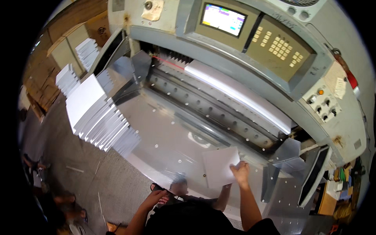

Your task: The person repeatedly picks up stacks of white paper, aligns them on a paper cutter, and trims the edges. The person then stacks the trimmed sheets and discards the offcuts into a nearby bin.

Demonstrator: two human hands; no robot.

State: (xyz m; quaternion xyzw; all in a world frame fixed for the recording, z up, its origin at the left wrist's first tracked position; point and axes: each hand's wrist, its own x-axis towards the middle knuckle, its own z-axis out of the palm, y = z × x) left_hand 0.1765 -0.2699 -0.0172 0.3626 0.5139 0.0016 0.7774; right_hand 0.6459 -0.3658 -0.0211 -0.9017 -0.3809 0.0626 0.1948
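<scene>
A small stack of white paper (220, 166) lies on the shiny metal table (156, 129) of a paper cutting machine. My right hand (241, 172) grips the stack at its right edge, thumb on top; the fingers beneath are hidden. My left hand (157, 197) is by the table's front edge, holding nothing, its fingers loosely stretched. Farther back, a long white paper block (239, 96) lies under the machine's front housing, with a red light line along its left end.
Staggered piles of white paper (94, 113) stand at the table's left side, with smaller piles (87, 53) behind. Metal side guards (288, 154) flank the table. Above are a lit screen (224, 19), a keypad (280, 47) and control knobs (323, 105). Another person's legs (64, 201) show at lower left.
</scene>
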